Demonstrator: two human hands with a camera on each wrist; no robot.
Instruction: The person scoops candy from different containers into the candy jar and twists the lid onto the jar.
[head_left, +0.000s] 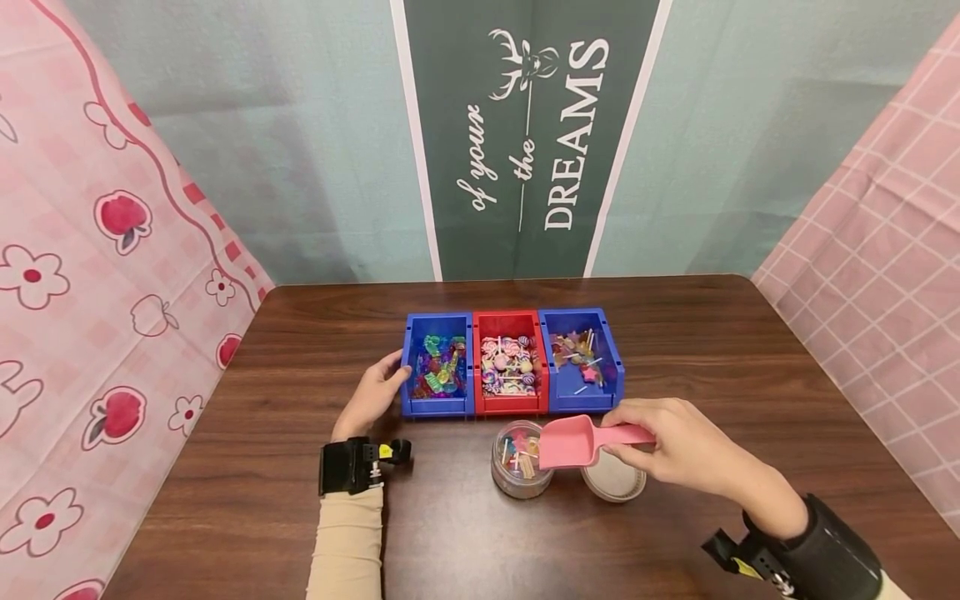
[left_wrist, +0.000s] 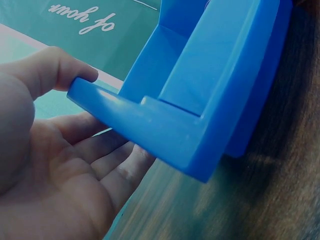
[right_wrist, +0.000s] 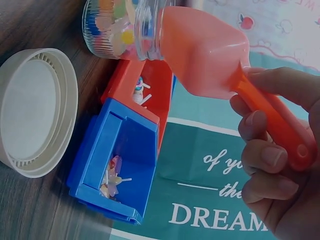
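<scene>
Wood table (head_left: 255,467): left hand (head_left: 372,395) grips blue bin (head_left: 438,407), right hand (head_left: 678,437) grips scoop (head_left: 568,442), jar (head_left: 520,485) between.

White lettering (head_left: 576,133) stands on the dark green panel (head_left: 495,225) of the hanging backdrop (head_left: 330,142): "of your" and "the" in script, "DREAMS" in capitals, all running sideways up the cloth in the head view, beside a white deer's head emblem (head_left: 536,62). The left wrist view shows "of your" upside down. In the right wrist view the right hand (right_wrist: 290,200) cuts the words to "of yo", "the" and "DREAM"; letters on the apple-print cloth (right_wrist: 280,37) are too cropped to read.
</scene>
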